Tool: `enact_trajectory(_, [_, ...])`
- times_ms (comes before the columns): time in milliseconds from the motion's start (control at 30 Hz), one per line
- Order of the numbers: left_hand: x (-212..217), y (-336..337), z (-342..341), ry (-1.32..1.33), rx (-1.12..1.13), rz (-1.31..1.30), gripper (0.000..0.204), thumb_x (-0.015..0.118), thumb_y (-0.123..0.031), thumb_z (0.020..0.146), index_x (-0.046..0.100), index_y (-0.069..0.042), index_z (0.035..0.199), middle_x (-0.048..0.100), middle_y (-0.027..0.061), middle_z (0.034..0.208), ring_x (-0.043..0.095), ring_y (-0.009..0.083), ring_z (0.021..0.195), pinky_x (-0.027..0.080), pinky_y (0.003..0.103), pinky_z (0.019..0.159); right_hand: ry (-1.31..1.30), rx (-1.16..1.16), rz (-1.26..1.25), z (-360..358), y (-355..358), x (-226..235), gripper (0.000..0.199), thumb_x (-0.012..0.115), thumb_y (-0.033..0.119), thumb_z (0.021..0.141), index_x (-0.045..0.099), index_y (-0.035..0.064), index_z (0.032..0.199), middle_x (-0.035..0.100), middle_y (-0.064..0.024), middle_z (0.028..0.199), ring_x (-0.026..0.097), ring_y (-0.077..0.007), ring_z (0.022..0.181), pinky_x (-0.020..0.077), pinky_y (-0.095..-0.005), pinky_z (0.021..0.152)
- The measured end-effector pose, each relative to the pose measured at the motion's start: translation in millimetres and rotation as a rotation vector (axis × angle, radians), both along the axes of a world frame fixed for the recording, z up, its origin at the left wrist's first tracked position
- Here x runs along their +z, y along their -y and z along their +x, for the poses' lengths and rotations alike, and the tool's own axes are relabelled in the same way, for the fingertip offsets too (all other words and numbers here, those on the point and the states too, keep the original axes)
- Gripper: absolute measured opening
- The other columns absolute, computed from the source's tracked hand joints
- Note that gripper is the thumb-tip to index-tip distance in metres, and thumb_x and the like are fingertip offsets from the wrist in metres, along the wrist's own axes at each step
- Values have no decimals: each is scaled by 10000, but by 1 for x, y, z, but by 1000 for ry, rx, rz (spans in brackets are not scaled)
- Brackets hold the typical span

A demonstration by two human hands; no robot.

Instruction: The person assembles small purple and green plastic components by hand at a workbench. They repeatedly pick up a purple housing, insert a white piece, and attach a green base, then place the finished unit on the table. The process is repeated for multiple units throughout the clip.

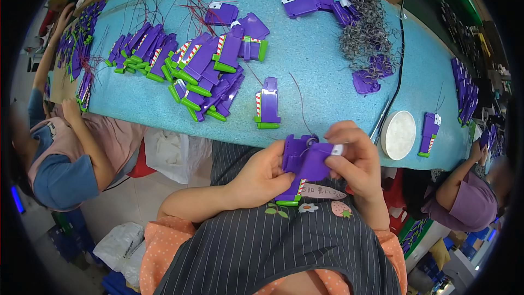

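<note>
Above my lap, my left hand grips a purple plastic wing shell with a green tip and a red-and-white striped edge. My right hand pinches a smaller purple cover with a white corner, tilted over the shell. A small coiled wire spring shows at the upper edge between the two parts, and a thin dark red wire rises from there. How far the parts meet is hidden by the cover. Just beyond my hands, a similar purple wing piece lies on the blue table.
Purple-and-green wing pieces with red wires are heaped left of centre. At the back right lie tangled metal springs and purple covers. A white round dish, a black cable and another wing piece are at right. Co-workers sit either side.
</note>
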State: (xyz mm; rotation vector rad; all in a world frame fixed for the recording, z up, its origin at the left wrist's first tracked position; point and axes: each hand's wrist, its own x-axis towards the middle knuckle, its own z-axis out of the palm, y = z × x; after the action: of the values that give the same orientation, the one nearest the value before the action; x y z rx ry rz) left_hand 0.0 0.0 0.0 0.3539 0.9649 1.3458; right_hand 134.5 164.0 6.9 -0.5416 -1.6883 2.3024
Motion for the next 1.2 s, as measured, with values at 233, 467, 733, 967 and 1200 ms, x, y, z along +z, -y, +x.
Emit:
enact_trajectory(233, [2,-4,-8,-21,-78,-38,521,434,95,839,290,-1,1331,525,118,1165,547,172,1087,466,316,918,182,57,-85,-23,5,-6,248,638,-34,802,541,0,1027,481,-99,1111,556,-51,653,428,-162,496])
enact_trajectory(467, [1,-6,-9,-115,-114,-28,412,461,7,908,333,6,1300,536,93,1137,546,124,1032,474,297,872,163,-29,75,-24,16,-3,270,626,-43,812,519,-9,1057,482,-99,1114,574,-54,669,444,-158,509])
enact_trajectory(733, [4,-15,-7,-483,-104,63,314,381,-153,984,415,31,1236,585,93,1051,567,106,924,476,264,788,132,-216,83,-16,24,9,440,641,-39,802,426,-14,1185,455,-111,1138,563,-65,681,467,-166,518])
enact_trajectory(967, [3,-11,3,-645,-5,134,203,437,-147,959,450,26,1065,621,124,824,623,183,691,480,302,603,86,-155,-575,-3,21,-10,298,653,48,833,486,42,1080,538,-27,983,544,-94,859,456,-267,779])
enact_trajectory(1200, [-3,-7,4,-595,24,156,214,455,-112,947,433,39,1096,614,127,858,609,160,724,468,283,625,-23,-111,-730,-6,24,-15,134,619,50,861,490,70,891,518,-8,905,517,-72,806,434,-238,702])
